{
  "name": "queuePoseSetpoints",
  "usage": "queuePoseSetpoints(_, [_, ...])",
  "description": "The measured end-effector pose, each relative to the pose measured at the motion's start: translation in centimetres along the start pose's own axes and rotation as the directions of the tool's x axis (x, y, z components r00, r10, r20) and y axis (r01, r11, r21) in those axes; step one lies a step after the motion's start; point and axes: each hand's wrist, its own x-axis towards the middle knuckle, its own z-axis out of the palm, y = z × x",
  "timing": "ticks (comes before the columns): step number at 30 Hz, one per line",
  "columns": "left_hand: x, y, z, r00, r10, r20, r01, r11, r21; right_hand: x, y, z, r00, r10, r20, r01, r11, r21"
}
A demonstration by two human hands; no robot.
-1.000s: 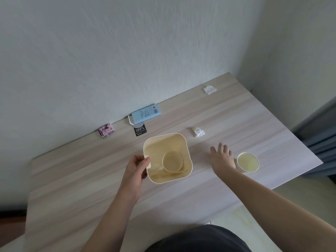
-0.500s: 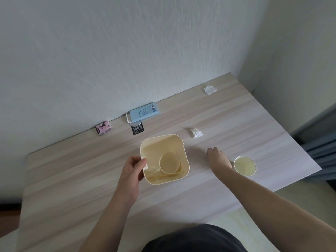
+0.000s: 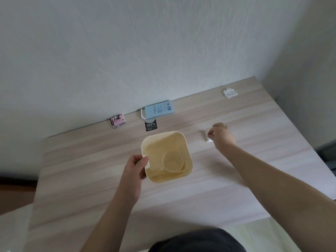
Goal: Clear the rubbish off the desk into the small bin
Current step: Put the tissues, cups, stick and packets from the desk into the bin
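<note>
The small bin (image 3: pixel 167 157), pale yellow with a square rounded rim, stood on the wooden tabletop (image 3: pixel 254 151) right in front of me, a little left of the middle. A paper cup (image 3: pixel 173 161) lay inside it, toward the near right corner. My left hand (image 3: pixel 135 167) gripped the bin's left wall, fingers (image 3: pixel 143 161) curled over the rim with the thumb on the outside.

My right hand (image 3: pixel 221 136) was stretched out past the bin, off to its right. Its fingers were curled down onto a crumpled white wad of paper (image 3: pixel 207 137) and pinched it at its right edge; only the left part of the wad showed beyond my knuckles. I could not tell whether the wad was still touching the tabletop or already lifted a little.

A second crumpled white paper ball (image 3: pixel 230 93) lay well apart, near the far right corner of the tabletop, close to the wall.

Along the back edge against the wall there were a light blue flat box (image 3: pixel 158 111) with a white strap at its left end, a small black tag (image 3: pixel 151 125) printed "100%" just in front of it, and a small pink packet (image 3: pixel 117 120) farther left. The black tag lay between the blue box and the bin's far rim.

My dark clothing (image 3: pixel 196 240) showed at the bottom edge of the view.
</note>
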Motion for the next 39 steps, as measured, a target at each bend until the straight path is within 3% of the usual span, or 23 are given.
queuePoseSetpoints(8, [-1.0,-0.4,-1.5,0.998,0.024,-0.062,-0.026,0.999,-0.040,1.3,0.2,2.0,0.981,0.064,0.181,-0.038,0.989,-0.144])
queuePoseSetpoints(13, [-1.4,-0.4,-2.1,0.995,0.025,-0.096,-0.027,0.999,-0.018,1.0,0.2,3.1,0.971,0.101,0.216,-0.083,0.992,-0.091])
queuePoseSetpoints(19, [-1.2,-0.5,-2.2,0.996,0.011,-0.084,-0.010,1.000,0.018,-1.8,-2.3,1.8,0.997,0.072,0.036,-0.078,0.967,0.241])
queuePoseSetpoints(25, [-1.4,-0.5,-1.4,0.998,-0.003,-0.064,0.005,1.000,0.027,-8.5,-5.7,-1.7,0.994,0.074,-0.079,-0.010,0.790,0.612])
queuePoseSetpoints(28, [-1.5,-0.6,-1.3,0.999,0.005,-0.038,-0.003,0.998,0.059,-11.4,-7.7,-3.5,0.989,0.048,-0.142,0.065,0.714,0.697])
queuePoseSetpoints(32, [-1.7,-0.6,-1.5,1.000,0.022,0.002,-0.022,0.996,0.091,-15.1,-11.8,-4.4,0.944,-0.207,-0.258,0.325,0.724,0.609])
queuePoseSetpoints(34, [-1.8,-0.7,-1.6,0.999,0.033,0.019,-0.034,0.995,0.089,-16.1,-13.6,-3.6,0.903,-0.356,-0.241,0.430,0.740,0.517])
queuePoseSetpoints(36, [-2.0,-0.7,-2.0,0.997,0.057,0.051,-0.062,0.994,0.095,-16.6,-15.1,-2.4,0.893,-0.421,-0.159,0.446,0.783,0.432])
queuePoseSetpoints(39, [-2.3,-0.8,-2.9,0.991,0.088,0.105,-0.099,0.989,0.109,-17.4,-17.1,0.1,0.914,-0.401,-0.057,0.394,0.848,0.353])
